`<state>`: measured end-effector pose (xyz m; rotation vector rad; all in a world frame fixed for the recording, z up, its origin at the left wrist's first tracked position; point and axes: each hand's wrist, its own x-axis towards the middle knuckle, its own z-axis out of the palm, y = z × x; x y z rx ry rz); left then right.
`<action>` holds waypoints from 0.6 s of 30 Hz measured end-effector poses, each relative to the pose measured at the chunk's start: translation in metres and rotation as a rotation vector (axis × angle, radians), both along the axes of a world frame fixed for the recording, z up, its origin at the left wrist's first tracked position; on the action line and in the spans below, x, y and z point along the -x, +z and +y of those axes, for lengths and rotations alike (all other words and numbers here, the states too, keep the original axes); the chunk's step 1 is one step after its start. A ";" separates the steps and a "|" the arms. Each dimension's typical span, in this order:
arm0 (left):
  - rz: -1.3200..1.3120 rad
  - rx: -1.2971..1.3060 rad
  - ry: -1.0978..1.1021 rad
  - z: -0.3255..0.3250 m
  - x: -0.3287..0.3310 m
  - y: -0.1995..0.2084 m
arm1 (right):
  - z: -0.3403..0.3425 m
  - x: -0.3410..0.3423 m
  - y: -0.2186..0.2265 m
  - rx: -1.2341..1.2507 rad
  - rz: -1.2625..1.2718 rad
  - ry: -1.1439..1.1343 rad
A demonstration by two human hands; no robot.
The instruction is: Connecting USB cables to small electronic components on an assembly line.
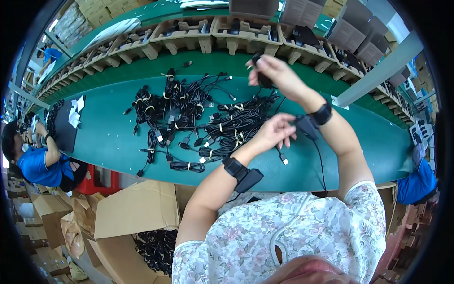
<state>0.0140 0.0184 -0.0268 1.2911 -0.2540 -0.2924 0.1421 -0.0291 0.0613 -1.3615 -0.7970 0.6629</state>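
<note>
A long green bench (106,142) crosses the room where I stand. Beyond the cable pile (182,102), a row of pulp trays (246,43) holds dark items (304,35); on the pile's near side, below the bench, an open carton (137,208) contains more black strands (158,248). In the pile, many cables are tied by pale bands (189,166), so I judge that the tying is done there; much handling seems left, because the pile is large. The left hand (276,130), near the pile's right end, has loosely bent fingers and holds nothing that I can see. The right hand (272,71), beyond that end, grips a dark bundle (265,81), probably cable. Its long axis runs from the tray side toward the pile, slanting a little; which end carries a plug, I cannot tell.
</note>
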 end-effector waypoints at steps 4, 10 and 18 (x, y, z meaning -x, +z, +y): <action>-0.049 0.403 0.140 0.011 0.001 0.022 | -0.037 0.012 0.015 -0.113 0.263 -0.002; 0.009 0.549 0.244 0.008 -0.006 0.006 | -0.057 0.044 -0.004 0.030 -0.534 -0.163; -0.126 0.225 0.258 0.001 0.000 -0.011 | -0.071 0.056 -0.003 0.333 -1.107 -0.154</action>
